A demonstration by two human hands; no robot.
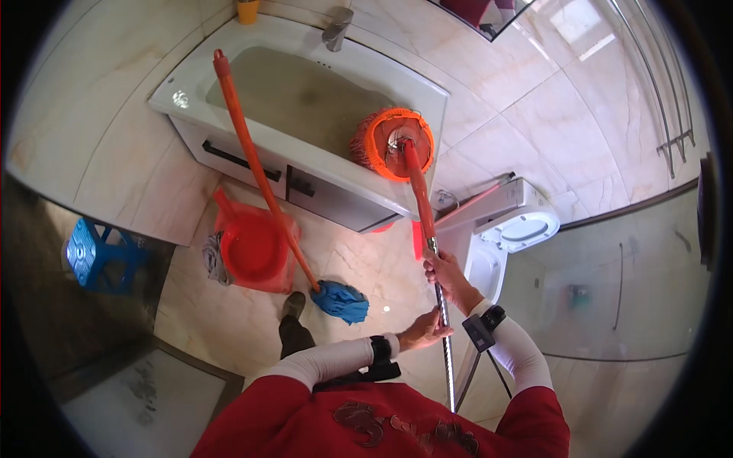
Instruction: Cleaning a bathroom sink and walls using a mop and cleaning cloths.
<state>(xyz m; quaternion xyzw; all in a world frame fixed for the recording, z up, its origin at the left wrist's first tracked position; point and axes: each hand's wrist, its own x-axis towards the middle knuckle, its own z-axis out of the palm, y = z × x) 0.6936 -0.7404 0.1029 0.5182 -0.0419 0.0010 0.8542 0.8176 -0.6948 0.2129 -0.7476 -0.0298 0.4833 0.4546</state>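
My right hand (449,277) is wrapped around the metal shaft of a spin mop (421,197). Lower down, my left hand (426,330) cups the same shaft loosely, its fingers partly extended. The shaft's upper section is red-orange. At its far end, the round orange mop head (404,143) is tilted with its plate towards me over the right front corner of a white washbasin (183,94). Its pinkish strands hang at the edge of the murky water (298,91); whether they reach into it I cannot tell.
A second mop's orange handle (252,149) leans on the basin rim, its blue cloth head (342,301) on the tiled floor. Nearby stand a red basin (255,246), grey cloth (215,260) and blue stool (97,255). A toilet (487,269) and glass partition (595,309) are right.
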